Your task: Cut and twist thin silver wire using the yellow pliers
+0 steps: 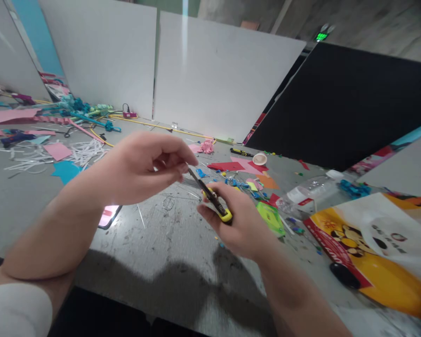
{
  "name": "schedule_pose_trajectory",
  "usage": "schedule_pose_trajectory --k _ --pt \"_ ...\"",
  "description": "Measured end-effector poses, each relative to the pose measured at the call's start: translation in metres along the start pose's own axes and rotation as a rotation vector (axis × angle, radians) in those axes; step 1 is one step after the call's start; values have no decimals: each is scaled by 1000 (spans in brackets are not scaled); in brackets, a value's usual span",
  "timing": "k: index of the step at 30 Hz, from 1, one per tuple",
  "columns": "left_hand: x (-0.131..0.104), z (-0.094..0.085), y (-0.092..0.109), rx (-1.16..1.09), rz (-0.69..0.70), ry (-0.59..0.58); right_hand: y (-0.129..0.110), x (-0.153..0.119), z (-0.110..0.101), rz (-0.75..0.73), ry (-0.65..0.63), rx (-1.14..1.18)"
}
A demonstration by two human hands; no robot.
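Two bare hands, one utility knife, over a littered table.

Left hand: fingers curled, thumb and fingertips brought together at the knife's tip; whether they grip the tip or something thin, I cannot tell. Right hand: closed round the handle of the black-and-yellow utility knife, which is held slanting above the grey table, blade end towards the left hand.

Placed by the utility knife:
- Left of it: a thin wire ring; further left, a phone with a lit screen, partly hidden by the left forearm.
- Far left, beyond that forearm: blue paper, a pink paper piece, a heap of white strips.
- Beyond it: a crumpled pink flower-like piece, a second black-and-yellow knife, a pale roll of tape.
- Right of it: a bright green plastic item, then a clear bottle lying on its side.
- Far right: a large yellow, white and red bag, a black oval object at its near edge.
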State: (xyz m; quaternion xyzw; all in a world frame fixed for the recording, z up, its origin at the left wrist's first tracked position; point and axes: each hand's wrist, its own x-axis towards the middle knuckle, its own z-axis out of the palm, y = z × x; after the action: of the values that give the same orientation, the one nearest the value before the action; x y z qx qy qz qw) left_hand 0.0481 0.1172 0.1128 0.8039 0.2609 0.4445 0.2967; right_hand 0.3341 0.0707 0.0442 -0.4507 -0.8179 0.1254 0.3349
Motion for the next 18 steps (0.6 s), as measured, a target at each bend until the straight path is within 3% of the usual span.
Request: schedule_pose_trajectory --k 5,8,12,18 --pt "4 11 -4 -49 39 115 30 -3 17 -194 487 -403" --pt "3 21 -4 -110 87 101 45 -1 21 -259 673 -558" --pt "-2 32 2 -115 69 68 51 1 22 -260 789 -637" --pt "-9 43 10 -137 9 -10 47 0 19 -338 798 -659"
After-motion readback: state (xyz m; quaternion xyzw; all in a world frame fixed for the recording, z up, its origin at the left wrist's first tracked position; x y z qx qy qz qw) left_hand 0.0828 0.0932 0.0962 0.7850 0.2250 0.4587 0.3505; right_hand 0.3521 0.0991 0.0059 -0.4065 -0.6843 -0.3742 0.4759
